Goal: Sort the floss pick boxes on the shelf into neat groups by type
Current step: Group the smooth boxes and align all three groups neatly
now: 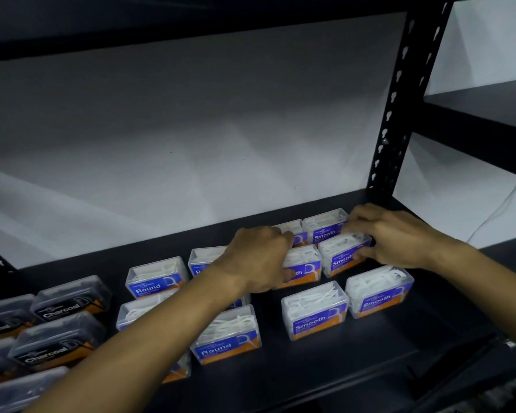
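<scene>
Clear floss pick boxes lie on a black shelf (pixel 325 368). Several blue-labelled "Smooth" boxes sit at the right, one at the front (pixel 315 310), another beside it (pixel 379 290). "Round" boxes stand in the middle, such as the front one (pixel 227 338) and one further back (pixel 157 277). Dark "Charcoal" boxes (pixel 70 296) are grouped at the left. My left hand (pixel 256 257) grips a Smooth box (pixel 306 265) in the middle row. My right hand (pixel 390 236) holds the Smooth box (pixel 341 254) next to it, thumb on its front.
A black perforated upright post (pixel 399 114) rises at the shelf's back right corner, just behind my right hand. A white wall backs the shelf. Another black shelf board runs overhead. Bare shelf surface shows along the front right.
</scene>
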Available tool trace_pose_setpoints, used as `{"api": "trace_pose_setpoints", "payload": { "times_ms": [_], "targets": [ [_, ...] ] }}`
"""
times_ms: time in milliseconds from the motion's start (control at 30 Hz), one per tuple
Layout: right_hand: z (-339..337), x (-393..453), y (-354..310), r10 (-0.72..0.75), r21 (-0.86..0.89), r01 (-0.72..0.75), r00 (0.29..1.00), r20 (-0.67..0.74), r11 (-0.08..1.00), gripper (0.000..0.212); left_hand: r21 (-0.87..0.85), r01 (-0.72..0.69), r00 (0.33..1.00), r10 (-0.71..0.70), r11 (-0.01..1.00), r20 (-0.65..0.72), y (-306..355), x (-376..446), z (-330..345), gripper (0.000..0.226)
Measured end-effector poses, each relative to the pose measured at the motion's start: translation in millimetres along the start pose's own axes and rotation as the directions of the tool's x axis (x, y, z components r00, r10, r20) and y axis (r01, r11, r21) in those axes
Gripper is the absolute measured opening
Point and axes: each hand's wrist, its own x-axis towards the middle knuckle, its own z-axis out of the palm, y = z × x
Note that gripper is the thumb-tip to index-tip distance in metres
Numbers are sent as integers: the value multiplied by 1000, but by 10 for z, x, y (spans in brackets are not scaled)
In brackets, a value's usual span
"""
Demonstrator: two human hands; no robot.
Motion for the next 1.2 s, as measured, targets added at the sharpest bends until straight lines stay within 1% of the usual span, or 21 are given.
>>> {"api": "trace_pose_setpoints", "payload": {
  "times_ms": [167,267,367,533,767,1200],
  "targets": [
    [-7,51,-40,-13,-38,12,1000,-26,999,51,81,46,997,-41,996,-61,69,15,31,51],
    [1,81,-59,0,-38,-1,999,-42,999,51,88,57,995,-50,994,-85,80,29,54,56],
    [18,101,-67,2,-32,-3,999,-54,999,51,78,56,995,-50,995,-81,85,36,49,56],
    [23,125,-73,9,-45,-12,998,-66,999,53,117,61,994,-50,991,-101,86,31,58,52],
    [18,135,-76,14,-64,-18,998,-55,998,54,116,60,993,-47,991,-105,72,47,77,56],
    [34,125,-65,-4,-83,-2,997,-71,997,54,136,63,993,-49,989,-109,83,39,59,54]
  ]
}}
